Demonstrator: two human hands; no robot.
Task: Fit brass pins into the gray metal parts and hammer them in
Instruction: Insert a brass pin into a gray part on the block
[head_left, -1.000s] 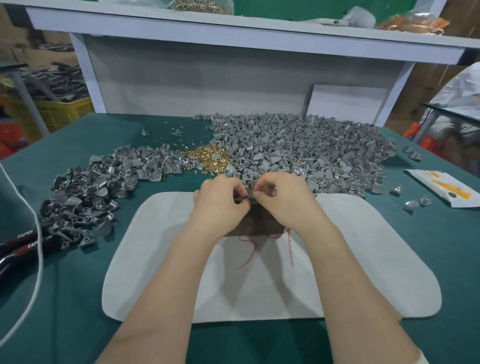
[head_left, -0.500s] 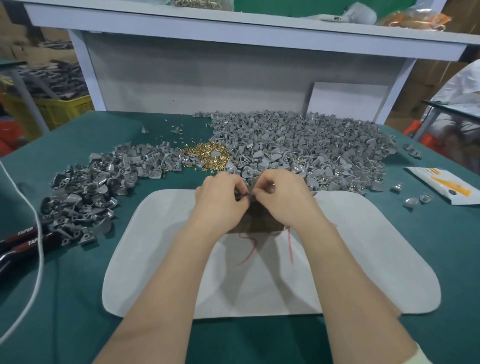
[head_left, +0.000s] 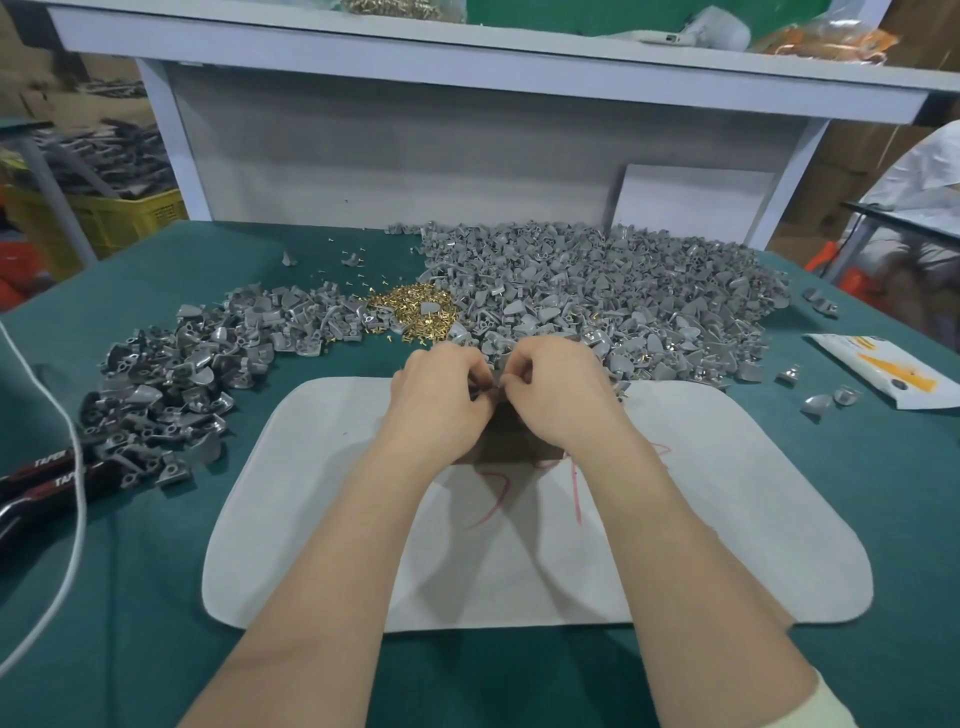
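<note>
Tablecloth: dark teal-green. Mat: off-white, with a red scrawl. Gray metal parts: pale gray at right, darker in the left heap. Brass pins: gold. Far-left crate: yellow. Right packet: white, orange-yellow print.

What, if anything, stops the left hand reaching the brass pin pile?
Probably nothing, so yes: the brass pin pile lies just beyond the left hand, bare green cloth between. But it pinches a small gray part with the right hand, so release first.
</note>
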